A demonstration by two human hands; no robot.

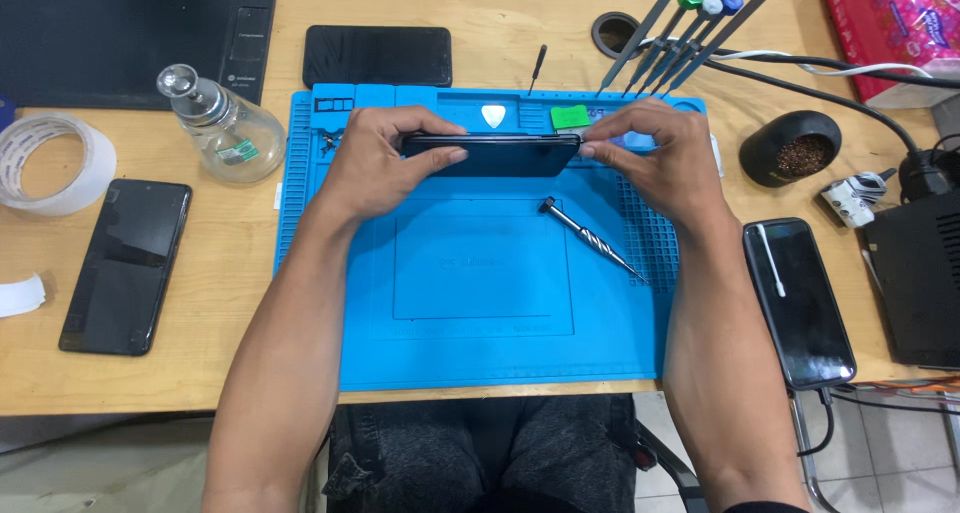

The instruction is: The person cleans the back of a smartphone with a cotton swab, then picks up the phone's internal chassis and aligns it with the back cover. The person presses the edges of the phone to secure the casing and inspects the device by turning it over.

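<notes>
A dark smartphone [500, 155] is held edge-on above the blue silicone work mat [470, 313]. My left hand [375, 163] grips its left end, thumb along the near edge and fingers over the top. My right hand [665, 158] pinches its right end. A silver screwdriver [590, 236] lies on the mat just below the phone's right end. A white triangular pick [494, 116] and a green square piece [570, 117] rest in the mat's top tray, behind the phone.
On the wooden table lie black phones at left [125, 263], top [377, 55] and right [798, 298]. A glass flask [225, 123] and tape roll [50, 163] stand at left. Tweezers and screwdrivers [690, 28], a black pot [790, 148] and cables sit at the upper right.
</notes>
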